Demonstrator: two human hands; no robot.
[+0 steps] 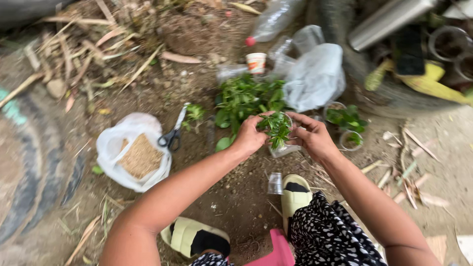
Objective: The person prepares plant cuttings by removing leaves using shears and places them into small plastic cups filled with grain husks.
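Above the pale sandals [294,196], left hand [250,137] & right hand [311,136] are both gripping a small clear cup [285,149] w/ a green cutting [277,129], seemingly half done: two potted cups [345,129] sitting to the right, leaf pile [246,98] waiting behind.

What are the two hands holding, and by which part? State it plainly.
Both the left hand and right hand hold a small clear cup with a green seedling, fingers around its rim.
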